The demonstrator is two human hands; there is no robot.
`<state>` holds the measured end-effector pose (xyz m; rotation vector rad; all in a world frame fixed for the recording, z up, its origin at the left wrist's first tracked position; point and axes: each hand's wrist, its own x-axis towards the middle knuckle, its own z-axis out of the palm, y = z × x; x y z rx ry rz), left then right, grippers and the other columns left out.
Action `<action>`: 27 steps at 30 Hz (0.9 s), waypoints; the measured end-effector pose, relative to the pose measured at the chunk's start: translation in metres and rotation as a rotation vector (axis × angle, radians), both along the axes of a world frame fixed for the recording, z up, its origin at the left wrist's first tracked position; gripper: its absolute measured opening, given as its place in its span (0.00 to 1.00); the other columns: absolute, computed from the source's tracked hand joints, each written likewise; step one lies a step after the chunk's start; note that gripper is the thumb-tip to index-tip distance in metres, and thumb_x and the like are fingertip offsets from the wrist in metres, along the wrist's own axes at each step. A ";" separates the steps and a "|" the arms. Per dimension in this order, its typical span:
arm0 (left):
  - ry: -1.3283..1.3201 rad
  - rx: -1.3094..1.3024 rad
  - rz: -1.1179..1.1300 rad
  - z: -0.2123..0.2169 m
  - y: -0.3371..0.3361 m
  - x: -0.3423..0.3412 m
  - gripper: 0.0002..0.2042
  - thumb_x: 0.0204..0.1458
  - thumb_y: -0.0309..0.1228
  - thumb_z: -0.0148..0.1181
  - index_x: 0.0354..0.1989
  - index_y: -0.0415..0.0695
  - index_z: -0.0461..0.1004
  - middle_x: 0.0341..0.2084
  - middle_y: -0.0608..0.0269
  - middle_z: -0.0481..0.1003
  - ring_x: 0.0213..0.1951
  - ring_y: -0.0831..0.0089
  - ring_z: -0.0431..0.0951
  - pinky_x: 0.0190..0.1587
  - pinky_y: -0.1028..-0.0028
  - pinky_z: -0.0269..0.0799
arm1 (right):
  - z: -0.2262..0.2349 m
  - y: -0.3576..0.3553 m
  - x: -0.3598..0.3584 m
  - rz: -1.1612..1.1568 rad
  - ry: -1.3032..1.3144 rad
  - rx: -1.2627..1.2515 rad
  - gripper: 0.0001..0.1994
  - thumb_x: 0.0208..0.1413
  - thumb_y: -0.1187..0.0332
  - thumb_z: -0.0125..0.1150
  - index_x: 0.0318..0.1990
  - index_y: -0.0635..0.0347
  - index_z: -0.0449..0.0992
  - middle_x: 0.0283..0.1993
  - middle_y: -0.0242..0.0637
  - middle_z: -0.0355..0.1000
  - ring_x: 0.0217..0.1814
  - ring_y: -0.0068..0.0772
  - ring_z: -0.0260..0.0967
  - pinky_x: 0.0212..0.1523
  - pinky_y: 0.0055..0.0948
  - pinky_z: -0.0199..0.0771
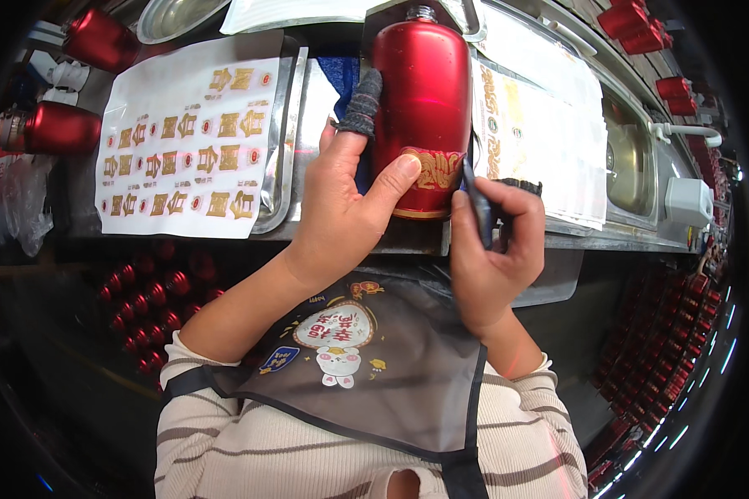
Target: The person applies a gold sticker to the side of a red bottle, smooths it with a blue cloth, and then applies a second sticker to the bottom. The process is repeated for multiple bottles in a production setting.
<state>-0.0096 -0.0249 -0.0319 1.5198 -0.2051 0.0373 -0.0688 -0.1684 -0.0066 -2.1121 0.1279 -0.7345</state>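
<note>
A glossy red bottle (422, 91) lies on the bench in front of me, its threaded neck pointing away. My left hand (337, 195) is closed on its left side; the thumb presses a gold patterned decal (437, 169) near the base. A dark knitted cover wraps one left finger. In my right hand (499, 258) is a slim black pointed tool (476, 204), pinched between thumb and fingers. Its tip is at the right edge of the decal, beside the bottle; whether it touches is hard to see. The tool's exact kind cannot be made out.
On the left, a white sheet of gold decals (183, 141) overlaps a metal tray (285, 195). More decal sheets (549, 141) are stacked on the right, beside a metal sink (628, 158). Red bottles (62, 129) stand at the far left; many more fill the floor (154, 299) below.
</note>
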 end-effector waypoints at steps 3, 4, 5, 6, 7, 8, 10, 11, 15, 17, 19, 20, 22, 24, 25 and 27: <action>0.046 -0.012 -0.047 0.000 0.003 -0.001 0.11 0.56 0.31 0.64 0.43 0.38 0.75 0.38 0.54 0.78 0.46 0.60 0.74 0.63 0.60 0.57 | 0.004 0.015 0.013 0.139 -0.236 -0.307 0.19 0.37 0.81 0.71 0.41 0.58 0.82 0.31 0.36 0.72 0.30 0.40 0.68 0.33 0.33 0.70; 0.068 -0.033 -0.058 0.001 0.003 -0.001 0.10 0.56 0.31 0.64 0.41 0.39 0.75 0.38 0.54 0.79 0.45 0.59 0.74 0.65 0.58 0.53 | 0.016 0.020 0.010 0.220 -0.130 -0.279 0.16 0.40 0.84 0.73 0.38 0.61 0.81 0.37 0.42 0.75 0.36 0.39 0.73 0.39 0.28 0.73; 0.065 -0.056 -0.070 -0.003 0.003 -0.001 0.09 0.56 0.30 0.63 0.41 0.39 0.75 0.38 0.54 0.79 0.44 0.59 0.74 0.66 0.57 0.52 | 0.019 0.019 0.007 0.261 -0.109 -0.291 0.16 0.41 0.84 0.73 0.39 0.61 0.81 0.38 0.42 0.76 0.37 0.38 0.74 0.40 0.28 0.73; 0.057 -0.057 -0.064 -0.004 0.006 -0.001 0.10 0.55 0.31 0.63 0.42 0.39 0.75 0.39 0.54 0.78 0.45 0.59 0.74 0.66 0.57 0.52 | 0.021 0.017 0.007 0.312 -0.093 -0.301 0.16 0.41 0.84 0.74 0.40 0.61 0.81 0.38 0.42 0.76 0.38 0.37 0.74 0.41 0.28 0.74; 0.051 -0.051 -0.066 -0.006 0.007 -0.001 0.11 0.55 0.31 0.64 0.42 0.39 0.75 0.40 0.53 0.78 0.46 0.59 0.73 0.67 0.58 0.52 | 0.022 0.014 0.004 0.312 -0.076 -0.251 0.16 0.42 0.84 0.74 0.41 0.62 0.81 0.39 0.41 0.76 0.40 0.35 0.75 0.42 0.28 0.74; 0.046 -0.050 -0.070 -0.005 0.008 0.000 0.11 0.55 0.31 0.64 0.43 0.39 0.75 0.42 0.53 0.77 0.48 0.59 0.73 0.67 0.58 0.51 | 0.023 0.008 0.002 0.311 -0.058 -0.200 0.16 0.44 0.84 0.74 0.42 0.62 0.81 0.40 0.41 0.76 0.42 0.34 0.76 0.44 0.29 0.75; 0.053 -0.059 -0.095 -0.007 0.010 0.001 0.16 0.55 0.31 0.64 0.49 0.38 0.71 0.48 0.52 0.73 0.53 0.60 0.70 0.67 0.60 0.53 | 0.022 -0.002 0.005 0.218 -0.120 -0.236 0.14 0.49 0.85 0.71 0.44 0.69 0.78 0.42 0.38 0.76 0.43 0.24 0.75 0.45 0.20 0.75; 0.062 -0.077 -0.103 -0.007 0.012 0.001 0.20 0.56 0.31 0.63 0.54 0.38 0.66 0.53 0.52 0.70 0.57 0.62 0.67 0.67 0.62 0.54 | 0.024 -0.002 0.008 0.197 -0.070 -0.145 0.13 0.50 0.84 0.70 0.44 0.70 0.78 0.42 0.38 0.76 0.43 0.22 0.74 0.45 0.19 0.75; 0.134 0.011 -0.194 0.005 0.011 0.007 0.35 0.59 0.27 0.60 0.73 0.36 0.50 0.67 0.53 0.60 0.67 0.67 0.61 0.69 0.67 0.56 | 0.023 -0.006 0.013 0.103 -0.051 -0.006 0.13 0.49 0.82 0.71 0.44 0.66 0.80 0.39 0.35 0.74 0.40 0.22 0.72 0.42 0.18 0.71; 0.131 -0.002 -0.141 0.006 0.004 0.006 0.28 0.58 0.30 0.62 0.63 0.36 0.58 0.60 0.50 0.66 0.62 0.64 0.65 0.66 0.65 0.58 | 0.019 -0.006 0.012 0.070 -0.057 0.036 0.13 0.49 0.82 0.72 0.43 0.65 0.81 0.38 0.35 0.74 0.39 0.23 0.71 0.40 0.19 0.69; 0.084 -0.058 -0.083 -0.004 0.001 0.005 0.19 0.55 0.35 0.66 0.50 0.36 0.71 0.50 0.47 0.73 0.54 0.57 0.69 0.62 0.61 0.61 | 0.015 -0.006 0.011 0.057 -0.064 0.039 0.13 0.49 0.81 0.72 0.43 0.65 0.80 0.39 0.35 0.74 0.39 0.22 0.71 0.40 0.18 0.69; 0.057 -0.076 -0.055 -0.008 0.000 0.006 0.17 0.54 0.36 0.67 0.45 0.36 0.75 0.46 0.46 0.76 0.51 0.54 0.70 0.60 0.59 0.62 | 0.014 -0.006 0.011 0.061 -0.061 0.038 0.13 0.49 0.81 0.72 0.43 0.65 0.81 0.39 0.35 0.74 0.39 0.22 0.71 0.40 0.19 0.69; 0.008 -0.077 -0.013 -0.012 0.000 0.007 0.17 0.54 0.37 0.67 0.45 0.36 0.75 0.43 0.47 0.76 0.49 0.52 0.71 0.59 0.58 0.63 | 0.014 -0.006 0.011 0.066 -0.055 0.040 0.13 0.48 0.81 0.73 0.43 0.65 0.81 0.38 0.35 0.75 0.39 0.23 0.71 0.40 0.19 0.68; -0.020 -0.087 0.021 -0.014 -0.002 0.006 0.18 0.54 0.38 0.67 0.44 0.36 0.75 0.42 0.47 0.77 0.48 0.51 0.71 0.58 0.58 0.64 | 0.013 -0.006 0.010 0.068 -0.059 -0.006 0.13 0.48 0.81 0.73 0.43 0.64 0.81 0.38 0.35 0.76 0.39 0.24 0.71 0.39 0.20 0.68; -0.023 -0.071 0.021 -0.013 -0.001 0.006 0.18 0.53 0.38 0.67 0.44 0.36 0.75 0.42 0.47 0.77 0.48 0.51 0.71 0.58 0.58 0.64 | 0.013 -0.006 0.010 0.069 -0.061 -0.028 0.13 0.48 0.81 0.73 0.43 0.64 0.81 0.38 0.35 0.77 0.39 0.24 0.71 0.39 0.21 0.68; -0.021 -0.013 0.006 -0.006 0.003 0.005 0.18 0.53 0.37 0.67 0.45 0.36 0.75 0.42 0.47 0.77 0.48 0.50 0.71 0.57 0.58 0.64 | 0.014 -0.005 0.011 0.070 -0.077 -0.028 0.13 0.48 0.81 0.73 0.43 0.63 0.81 0.37 0.35 0.77 0.38 0.25 0.71 0.40 0.21 0.68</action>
